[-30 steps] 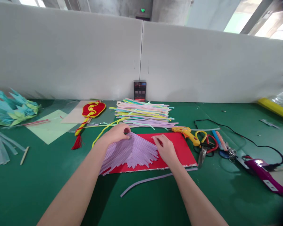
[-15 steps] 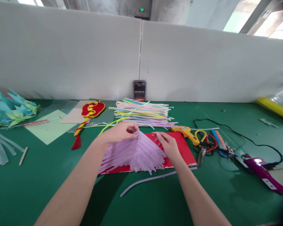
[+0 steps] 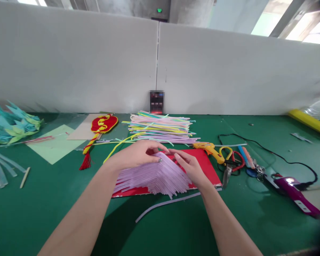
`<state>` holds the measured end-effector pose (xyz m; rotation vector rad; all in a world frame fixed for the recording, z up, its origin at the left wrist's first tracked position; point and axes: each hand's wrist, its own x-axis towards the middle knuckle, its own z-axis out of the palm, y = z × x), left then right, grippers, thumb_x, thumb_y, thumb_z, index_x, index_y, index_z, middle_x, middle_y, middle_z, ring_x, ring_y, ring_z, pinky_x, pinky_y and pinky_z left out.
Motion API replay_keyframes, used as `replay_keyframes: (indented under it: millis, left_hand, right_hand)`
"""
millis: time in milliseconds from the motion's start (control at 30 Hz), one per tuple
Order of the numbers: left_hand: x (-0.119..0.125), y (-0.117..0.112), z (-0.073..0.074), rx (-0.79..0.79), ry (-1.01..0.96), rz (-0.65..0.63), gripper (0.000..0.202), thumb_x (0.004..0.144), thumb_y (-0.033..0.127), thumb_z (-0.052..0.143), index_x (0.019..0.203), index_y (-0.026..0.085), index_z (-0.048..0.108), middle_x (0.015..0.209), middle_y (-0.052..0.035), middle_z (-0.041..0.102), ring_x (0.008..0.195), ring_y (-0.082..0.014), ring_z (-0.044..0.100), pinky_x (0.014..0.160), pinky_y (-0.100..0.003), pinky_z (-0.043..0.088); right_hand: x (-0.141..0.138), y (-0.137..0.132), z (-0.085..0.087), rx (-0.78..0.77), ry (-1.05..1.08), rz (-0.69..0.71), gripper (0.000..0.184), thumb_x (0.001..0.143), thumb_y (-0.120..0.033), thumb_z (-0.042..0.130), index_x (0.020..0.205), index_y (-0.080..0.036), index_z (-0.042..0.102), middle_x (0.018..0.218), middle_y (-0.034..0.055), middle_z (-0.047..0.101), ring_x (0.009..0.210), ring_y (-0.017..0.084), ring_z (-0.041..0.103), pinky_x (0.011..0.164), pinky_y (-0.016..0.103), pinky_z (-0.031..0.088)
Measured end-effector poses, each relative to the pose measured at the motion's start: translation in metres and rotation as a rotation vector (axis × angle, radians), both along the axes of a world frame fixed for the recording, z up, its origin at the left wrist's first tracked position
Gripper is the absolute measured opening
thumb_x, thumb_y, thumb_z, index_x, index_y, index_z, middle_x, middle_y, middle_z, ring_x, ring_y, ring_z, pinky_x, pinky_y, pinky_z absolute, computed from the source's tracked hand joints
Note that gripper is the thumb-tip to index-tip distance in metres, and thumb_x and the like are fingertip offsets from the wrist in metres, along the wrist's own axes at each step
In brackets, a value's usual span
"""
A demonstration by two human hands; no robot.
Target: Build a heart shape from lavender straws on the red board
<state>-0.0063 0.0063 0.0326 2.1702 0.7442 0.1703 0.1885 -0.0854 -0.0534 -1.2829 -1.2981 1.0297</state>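
Lilac pipe cleaners point(image 3: 160, 179), laid side by side in a V-shaped fan, lie over a red board point(image 3: 205, 165). With thumb and fingers pinched, my left hand point(image 3: 140, 153) grips the peak of this fan. My right hand point(image 3: 189, 165) meets it from the right, its fingertips close to the left ones at the fan's upper right edge. Its fingers are bent together, and whatever they hold is too small or hidden to make out. One loose lilac pipe cleaner point(image 3: 162, 203) curves across the green table in front of the board.
A pile of coloured pipe cleaners point(image 3: 162, 126) lies behind the board. To the right are a yellow glue gun point(image 3: 209, 149), scissors point(image 3: 227, 172) and a purple corded tool point(image 3: 296, 195). A red-and-yellow tasselled ornament point(image 3: 104, 124) and green paper point(image 3: 57, 144) lie left.
My left hand has shifted slightly right along with the fan's peak. My right hand's fingers have come in closer to the left fingertips. The loose pipe cleaner stays put.
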Motion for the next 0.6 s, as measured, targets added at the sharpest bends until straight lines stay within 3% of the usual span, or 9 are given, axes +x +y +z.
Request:
replay_keyframes:
  millis: [167,300,600]
  left_hand:
    - [0.0006,-0.0029,0.0031,0.003,0.015,-0.020,0.036,0.078,0.027,0.056,0.113,0.031,0.063,0.094,0.0017,0.066,0.085,-0.0174,0.058,0.073,-0.027,0.044]
    - [-0.0002,-0.0044,0.0027,0.007,0.018,0.011,0.038,0.077,0.025,0.058,0.114,0.031,0.062,0.096,0.0014,0.066,0.084,-0.0172,0.059,0.075,-0.027,0.045]
    - [0.0002,-0.0064,0.0027,0.038,0.035,0.029,0.039,0.077,0.025,0.059,0.115,0.032,0.061,0.099,0.0013,0.066,0.086,-0.0172,0.060,0.077,-0.028,0.046]
  right_hand:
    - [0.0003,-0.0017,0.0010,0.002,0.017,0.043,0.036,0.087,-0.044,0.051,0.114,-0.024,0.065,0.108,0.0052,0.069,0.091,0.017,0.063,0.078,0.031,0.050]
    - [-0.0022,-0.0038,0.0059,0.041,-0.059,0.097,0.030,0.085,-0.042,0.055,0.102,-0.022,0.069,0.103,0.0054,0.070,0.099,0.020,0.062,0.087,0.035,0.048]
    - [-0.0044,-0.0024,0.0052,0.118,0.012,-0.016,0.018,0.077,-0.038,0.065,0.080,-0.020,0.067,0.080,0.0032,0.069,0.078,0.017,0.063,0.073,0.031,0.051]
